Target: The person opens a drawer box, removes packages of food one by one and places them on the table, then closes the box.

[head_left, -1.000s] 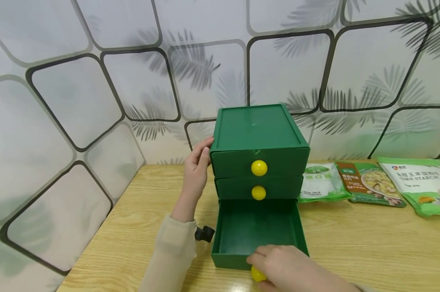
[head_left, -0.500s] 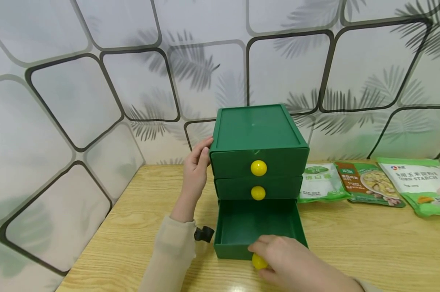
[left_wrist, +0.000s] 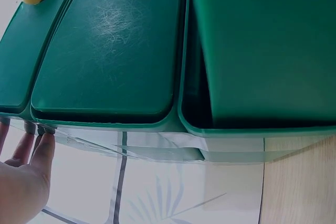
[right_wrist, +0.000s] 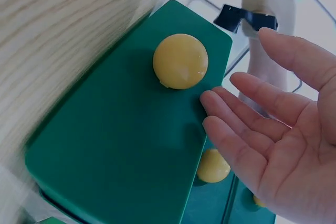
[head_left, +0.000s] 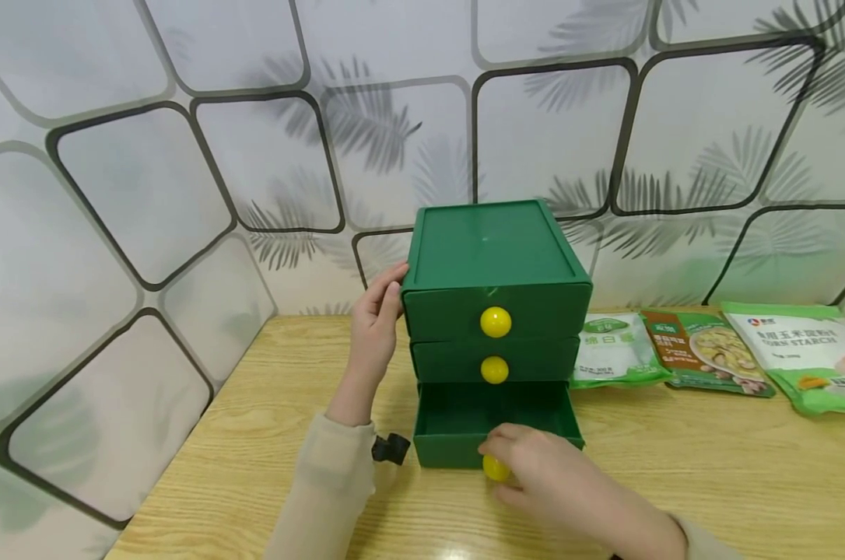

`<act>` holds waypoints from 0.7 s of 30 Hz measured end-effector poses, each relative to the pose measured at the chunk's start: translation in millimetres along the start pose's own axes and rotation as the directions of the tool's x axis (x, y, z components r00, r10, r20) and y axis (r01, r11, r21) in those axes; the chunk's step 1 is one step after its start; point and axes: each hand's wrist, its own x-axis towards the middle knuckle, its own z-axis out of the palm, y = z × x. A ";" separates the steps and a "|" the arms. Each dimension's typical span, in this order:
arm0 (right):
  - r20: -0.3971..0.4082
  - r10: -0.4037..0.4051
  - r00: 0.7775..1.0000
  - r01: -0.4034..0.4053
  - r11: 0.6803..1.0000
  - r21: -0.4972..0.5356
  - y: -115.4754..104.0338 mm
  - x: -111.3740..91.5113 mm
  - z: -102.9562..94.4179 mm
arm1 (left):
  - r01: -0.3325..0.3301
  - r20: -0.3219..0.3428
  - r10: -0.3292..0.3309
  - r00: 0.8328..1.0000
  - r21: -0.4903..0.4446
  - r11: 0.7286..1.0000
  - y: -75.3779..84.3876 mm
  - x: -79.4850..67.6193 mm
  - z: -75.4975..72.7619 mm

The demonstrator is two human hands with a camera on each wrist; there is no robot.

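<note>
**Green three-drawer plastic cabinet, bottom drawer partly out**

Smooth, boxy green cabinet (head_left: 496,257) at centre of pale wood-grain worktop (head_left: 710,474). Bottom drawer (head_left: 457,428) protruding toward 6 o'clock; round glossy yellow knob (head_left: 496,468) on its front. Right hand (head_left: 555,482) with straight, relaxed fingers against drawer front beside knob, holding nothing. Left hand (head_left: 375,327) at 9 o'clock, flat against cabinet's side, fingers extended. Three flat printed food pouches (head_left: 710,350) at 3 o'clock. Tiled, leaf-patterned wall (head_left: 184,155) behind.
</note>
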 end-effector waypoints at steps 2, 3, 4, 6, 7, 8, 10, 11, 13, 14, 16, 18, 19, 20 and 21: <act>-0.005 0.008 1.000 -0.008 1.000 0.009 1.5 2.0 -0.8 | -0.002 0.000 0.002 1.000 0.000 1.000 0.2 -0.1 -0.2; -0.004 0.018 1.000 -0.018 1.000 0.016 2.0 3.2 -1.3 | -0.004 -0.001 0.004 1.000 0.001 1.000 0.3 -0.1 -0.4; -0.006 0.021 1.000 -0.021 1.000 0.022 2.6 4.4 -1.7 | -0.004 -0.001 0.004 1.000 0.000 1.000 0.2 0.0 -0.5; -0.015 0.026 1.000 -0.026 0.999 0.031 4.0 6.5 -2.0 | -0.005 0.000 0.005 1.000 -0.001 1.000 -0.1 0.1 -0.7; -0.020 0.029 0.999 -0.028 0.999 0.032 4.8 7.7 -1.9 | -0.002 -0.001 0.002 1.000 0.003 1.000 -0.2 0.0 -0.8; -0.025 0.030 0.999 -0.029 0.999 0.033 5.8 8.8 -1.9 | 0.000 -0.002 0.000 1.000 0.003 1.000 -0.3 0.1 -0.8; -0.033 0.031 0.999 -0.030 0.999 0.032 7.8 10.9 -1.8 | 0.004 -0.002 -0.004 1.000 0.004 1.000 -0.3 0.0 -0.8; -0.038 0.034 0.999 -0.033 0.999 0.032 8.8 12.0 -1.7 | 0.006 -0.002 -0.006 1.000 0.006 1.000 -0.2 -0.1 -0.7; -0.043 0.044 0.998 -0.042 0.998 0.037 11.0 14.1 -1.6 | 0.010 -0.004 -0.010 1.000 0.009 1.000 0.1 -0.1 -0.5; -0.044 0.048 0.998 -0.047 0.998 0.038 12.2 15.1 -1.5 | 0.010 -0.004 -0.009 1.000 0.010 1.000 0.2 -0.1 -0.5; -0.046 0.060 0.997 -0.058 0.997 0.045 14.6 17.1 -1.1 | 0.009 -0.002 -0.009 1.000 0.010 1.000 0.4 -0.2 -0.4; -0.046 0.073 0.996 -0.070 0.996 0.059 16.8 19.0 -0.8 | 0.005 0.001 -0.005 1.000 0.002 1.000 0.5 -0.2 -0.5; -0.046 0.077 0.996 -0.073 0.995 0.064 17.9 20.0 -0.5 | 0.004 0.002 -0.004 1.000 -0.003 1.000 0.7 -0.2 -0.5; -0.047 0.080 0.996 -0.077 0.995 0.067 18.9 21.0 -0.2 | 0.003 0.002 -0.003 1.000 -0.006 1.000 0.7 -0.4 -0.5; -0.047 0.084 0.995 -0.080 0.994 0.070 19.8 22.0 0.0 | 0.002 0.002 -0.002 1.000 -0.009 1.000 0.8 -0.5 -0.6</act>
